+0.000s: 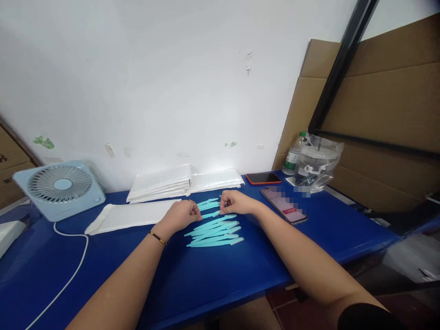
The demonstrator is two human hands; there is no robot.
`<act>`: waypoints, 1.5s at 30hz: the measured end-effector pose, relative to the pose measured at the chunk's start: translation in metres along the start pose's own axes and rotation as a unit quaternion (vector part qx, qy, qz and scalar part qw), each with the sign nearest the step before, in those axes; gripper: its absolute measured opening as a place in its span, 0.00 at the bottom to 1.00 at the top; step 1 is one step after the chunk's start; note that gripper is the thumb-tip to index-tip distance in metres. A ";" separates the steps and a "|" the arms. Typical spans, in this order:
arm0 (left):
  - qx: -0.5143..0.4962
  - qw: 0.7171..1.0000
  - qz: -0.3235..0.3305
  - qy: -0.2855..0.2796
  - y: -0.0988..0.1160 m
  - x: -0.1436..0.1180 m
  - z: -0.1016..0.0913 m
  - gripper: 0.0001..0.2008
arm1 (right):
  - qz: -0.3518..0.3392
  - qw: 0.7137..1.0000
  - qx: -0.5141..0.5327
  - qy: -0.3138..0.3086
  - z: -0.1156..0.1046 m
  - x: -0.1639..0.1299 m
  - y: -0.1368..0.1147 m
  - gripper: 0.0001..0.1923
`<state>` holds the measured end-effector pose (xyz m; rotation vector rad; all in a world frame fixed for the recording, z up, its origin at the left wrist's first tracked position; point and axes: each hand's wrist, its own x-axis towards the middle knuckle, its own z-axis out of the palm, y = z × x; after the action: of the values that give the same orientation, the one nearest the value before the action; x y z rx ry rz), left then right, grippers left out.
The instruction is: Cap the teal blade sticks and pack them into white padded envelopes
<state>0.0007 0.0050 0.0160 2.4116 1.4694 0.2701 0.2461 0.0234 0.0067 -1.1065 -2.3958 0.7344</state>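
Observation:
Between my two hands is one teal eyebrow razor (210,214). My left hand (182,215) pinches its left end, and the fingers of my right hand (232,204) are closed on its right end. Just in front of it, several more teal eyebrow razors (213,236) lie in a loose row on the blue table, handles to the left and blade ends to the right. A few others (208,203) lie behind, partly hidden by my fingers. Left of my left hand is a flat white padded mailer (130,217), its right end partly covered by that hand.
Against the wall are stacked white mailers (161,183) and a smaller pile (216,180). A blue fan (63,185) with a white cable (82,256) stands left. Two phones (264,178) (283,205), a bottle (292,158) and a bagged cup (316,165) are on the right.

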 end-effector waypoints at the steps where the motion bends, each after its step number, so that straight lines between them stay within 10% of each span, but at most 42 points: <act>1: 0.008 1.000 -0.008 0.015 0.000 0.001 -0.001 0.06 | 0.008 1.000 0.002 0.013 -0.003 0.000 0.003 0.10; 7: 0.033 0.994 -0.048 0.093 -0.002 0.003 -0.003 0.08 | 0.083 0.992 -0.037 0.091 -0.027 -0.009 0.020 0.12; 16: -0.023 1.000 0.010 0.002 0.010 -0.002 0.004 0.14 | 0.028 0.996 -0.033 -0.081 -0.016 -0.011 0.006 0.10; 32: 0.032 0.997 -0.041 0.058 -0.002 -0.001 -0.006 0.10 | 0.072 0.993 -0.056 0.070 -0.026 -0.011 0.009 0.11; 39: -0.004 0.998 0.030 -0.055 0.022 -0.011 -0.001 0.10 | 0.001 0.999 -0.043 -0.006 -0.022 -0.014 -0.007 0.08; 45: -0.006 0.999 -0.010 -0.030 0.024 -0.009 0.005 0.10 | -0.024 0.998 -0.012 -0.056 -0.011 -0.010 -0.005 0.14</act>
<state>0.0183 -0.0144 0.0200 2.3730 1.4601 0.1998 0.2552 0.0161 0.0166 -1.0399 -2.5210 0.7711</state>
